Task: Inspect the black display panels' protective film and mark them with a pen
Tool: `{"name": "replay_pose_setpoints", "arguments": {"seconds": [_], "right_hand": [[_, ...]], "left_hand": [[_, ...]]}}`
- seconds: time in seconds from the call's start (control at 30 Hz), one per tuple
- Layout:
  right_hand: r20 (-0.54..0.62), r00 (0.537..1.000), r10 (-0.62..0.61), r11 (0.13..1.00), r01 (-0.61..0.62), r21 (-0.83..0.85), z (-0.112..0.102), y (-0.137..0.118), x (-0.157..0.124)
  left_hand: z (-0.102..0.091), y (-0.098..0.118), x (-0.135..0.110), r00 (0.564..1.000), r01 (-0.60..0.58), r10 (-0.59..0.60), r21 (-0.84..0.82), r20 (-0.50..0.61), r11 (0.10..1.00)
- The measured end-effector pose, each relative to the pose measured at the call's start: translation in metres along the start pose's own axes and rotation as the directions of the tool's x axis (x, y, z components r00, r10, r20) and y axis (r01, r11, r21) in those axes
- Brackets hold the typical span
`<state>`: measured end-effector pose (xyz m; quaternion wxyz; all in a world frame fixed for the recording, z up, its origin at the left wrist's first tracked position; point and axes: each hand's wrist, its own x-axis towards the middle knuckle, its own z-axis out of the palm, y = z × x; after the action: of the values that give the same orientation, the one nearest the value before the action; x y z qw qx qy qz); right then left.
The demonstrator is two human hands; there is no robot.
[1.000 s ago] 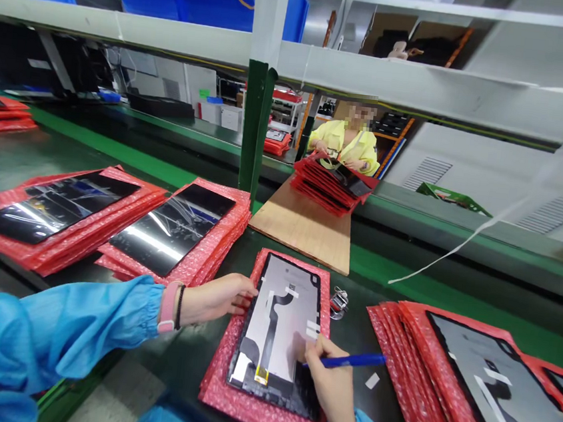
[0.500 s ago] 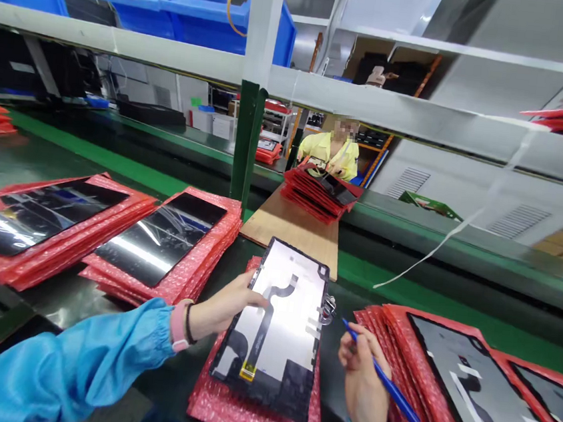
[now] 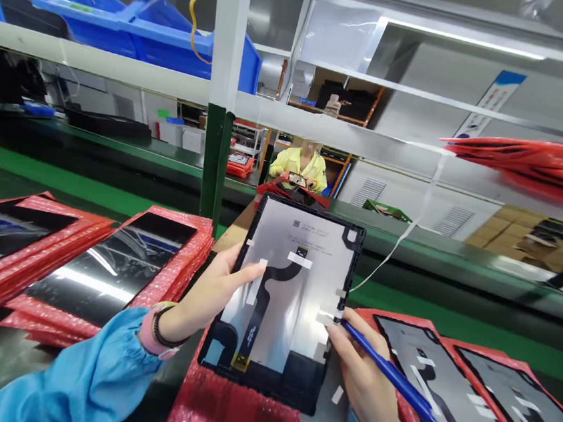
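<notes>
I hold a tablet display panel (image 3: pixel 298 286) up in front of me, its back side with a black flex cable and white tape pieces facing me. My left hand (image 3: pixel 213 291) grips its left edge, thumb across the back. My right hand (image 3: pixel 362 374) supports the panel's right edge while holding a blue pen (image 3: pixel 389 377) between its fingers, the tip touching the panel's right side. Below the panel lies the red bubble-wrap sheet (image 3: pixel 234 414) it rested on.
Stacks of panels on red bubble wrap lie at the left (image 3: pixel 114 267) and at the right (image 3: pixel 468 392). A green post (image 3: pixel 215 157) rises behind. Blue bins (image 3: pixel 144 29) sit on the shelf. A person in yellow (image 3: pixel 300 165) works across the line.
The panel has been lifted off the red bubble wrap and tilted up toward me. My right hand with the pen came back to its right edge. My view has tilted upward.
</notes>
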<state>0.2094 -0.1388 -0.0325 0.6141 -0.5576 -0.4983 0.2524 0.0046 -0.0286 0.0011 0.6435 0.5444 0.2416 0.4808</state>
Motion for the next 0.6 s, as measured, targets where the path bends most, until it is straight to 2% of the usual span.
{"name": "replay_pose_setpoints", "arguments": {"seconds": [0.1, 0.23, 0.37, 0.43, 0.47, 0.5, 0.53, 0.6], "right_hand": [[-0.065, 0.994, -0.087, 0.98, 0.074, -0.183, 0.003, -0.017, 0.005], [-0.123, 0.983, -0.136, 0.973, 0.109, -0.205, 0.009, -0.024, 0.018], [-0.22, 0.975, -0.036, 0.999, 0.03, -0.03, 0.015, -0.017, 0.032], [-0.26, 0.966, -0.006, 0.992, 0.04, 0.124, 0.017, -0.015, 0.036], [-0.261, 0.965, -0.004, 0.974, 0.063, 0.216, 0.018, -0.015, 0.036], [-0.235, 0.972, 0.0, 0.944, 0.077, 0.319, 0.02, -0.016, 0.036], [-0.178, 0.984, 0.015, 0.9, 0.065, 0.431, 0.022, -0.016, 0.035], [-0.036, 0.998, 0.05, 0.803, -0.019, 0.596, 0.025, -0.015, 0.031]], "left_hand": [[0.004, 0.004, 0.005, 0.997, -0.082, 0.082, 0.039, 0.017, 0.996], [0.006, 0.006, 0.011, 0.988, -0.153, 0.15, 0.075, 0.035, 0.985], [0.004, 0.005, 0.015, 0.964, -0.263, 0.268, 0.189, 0.001, 0.946], [0.002, 0.0, 0.017, 0.918, -0.373, 0.397, 0.352, 0.004, 0.859], [0.0, -0.003, 0.018, 0.876, -0.45, 0.48, 0.437, 0.048, 0.779], [-0.002, -0.006, 0.02, 0.814, -0.546, 0.565, 0.503, 0.132, 0.67], [-0.003, -0.01, 0.023, 0.721, -0.659, 0.648, 0.533, 0.246, 0.531], [-0.005, -0.018, 0.029, 0.467, -0.847, 0.733, 0.489, 0.494, 0.21]]}}
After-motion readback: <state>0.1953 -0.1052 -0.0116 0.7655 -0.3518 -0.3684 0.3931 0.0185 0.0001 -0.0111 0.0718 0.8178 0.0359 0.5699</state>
